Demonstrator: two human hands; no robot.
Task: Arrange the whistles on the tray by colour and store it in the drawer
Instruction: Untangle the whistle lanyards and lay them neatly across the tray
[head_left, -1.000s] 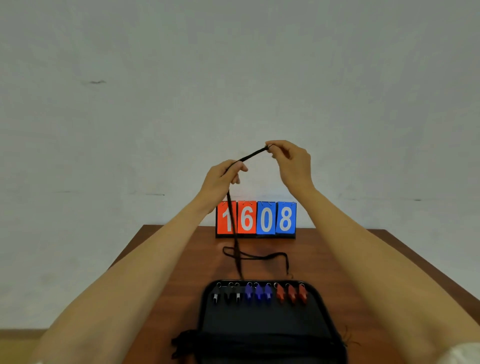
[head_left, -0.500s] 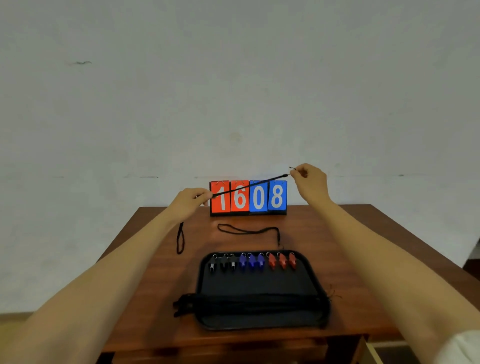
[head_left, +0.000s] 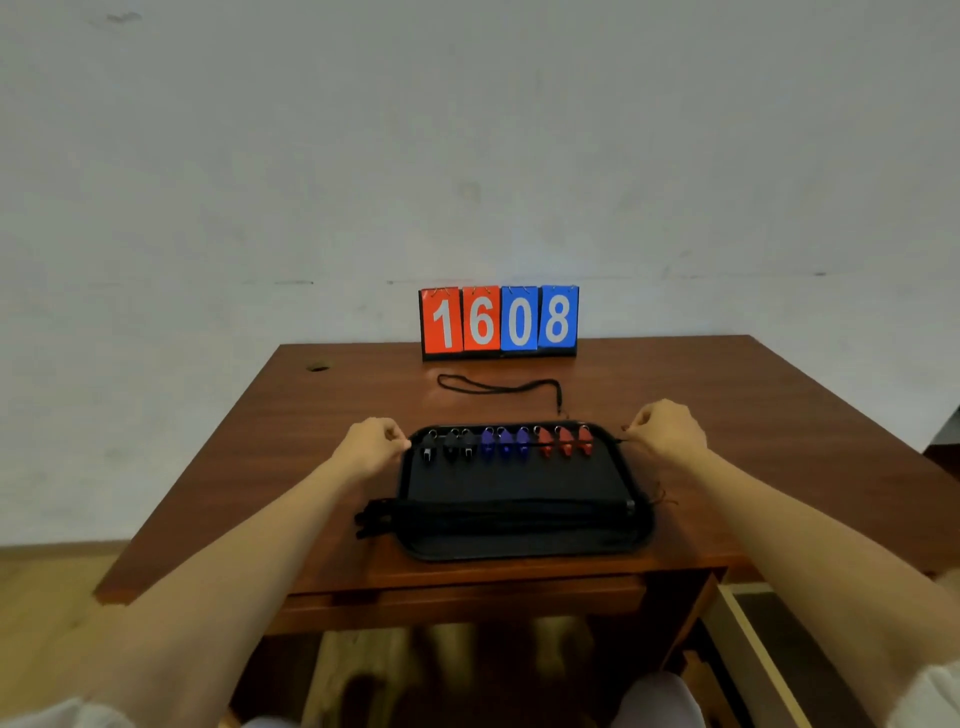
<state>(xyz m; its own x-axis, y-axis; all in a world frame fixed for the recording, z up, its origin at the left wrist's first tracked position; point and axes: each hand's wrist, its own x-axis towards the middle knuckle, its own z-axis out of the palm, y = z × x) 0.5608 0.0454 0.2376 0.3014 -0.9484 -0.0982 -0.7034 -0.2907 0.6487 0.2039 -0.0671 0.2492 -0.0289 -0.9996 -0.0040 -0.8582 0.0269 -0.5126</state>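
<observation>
A black tray (head_left: 519, 545) lies near the table's front edge. Along its far rim stand three black whistles (head_left: 449, 444), three blue whistles (head_left: 505, 442) and three red whistles (head_left: 565, 441), grouped by colour. A black lanyard (head_left: 530, 445) is stretched flat across the whistles. My left hand (head_left: 371, 447) pinches its left end at the tray's left rim, and my right hand (head_left: 665, 431) pinches its right end just past the right rim. A bundle of black lanyards (head_left: 493, 514) lies across the tray's near half.
Another loose black lanyard (head_left: 498, 387) lies on the wooden table (head_left: 753, 415) behind the tray. A scoreboard (head_left: 498, 322) showing 1608 stands at the back edge against the wall. An open drawer (head_left: 753, 649) shows at the lower right under the table.
Both hands have come down from in front of the scoreboard to the tray's far rim, bringing the stretched lanyard down over the row of whistles. The view has tilted downward.
</observation>
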